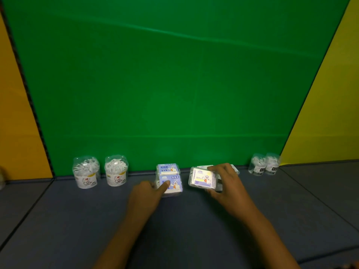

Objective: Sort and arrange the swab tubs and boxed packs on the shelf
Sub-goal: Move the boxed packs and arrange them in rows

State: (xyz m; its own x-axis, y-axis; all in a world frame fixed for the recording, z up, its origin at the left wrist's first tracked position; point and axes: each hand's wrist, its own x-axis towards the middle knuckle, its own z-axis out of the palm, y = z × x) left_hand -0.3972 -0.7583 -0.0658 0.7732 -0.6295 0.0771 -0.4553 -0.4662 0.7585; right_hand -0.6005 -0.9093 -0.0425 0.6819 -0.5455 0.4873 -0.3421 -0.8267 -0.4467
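Two clear swab tubs (pixel 86 172) (pixel 116 170) with cartoon labels stand at the left against the green backdrop. Two smaller tubs (pixel 265 164) with black labels stand at the far right. In the middle, two blue boxed packs lie one behind the other: the back pack (pixel 168 168) and the front pack (pixel 174 184). My left hand (pixel 147 193) grips the front pack at its left side, the thumb on its top. My right hand (pixel 226 183) holds a third boxed pack (pixel 203 180) with fingers curled over its far edge; another pack (pixel 235 168) is partly hidden behind that hand.
The dark blue-grey shelf surface (pixel 77 220) has seams running diagonally at left and right. A green backdrop (pixel 174 84) rises behind the items, with yellow panels (pixel 334 113) at both sides.
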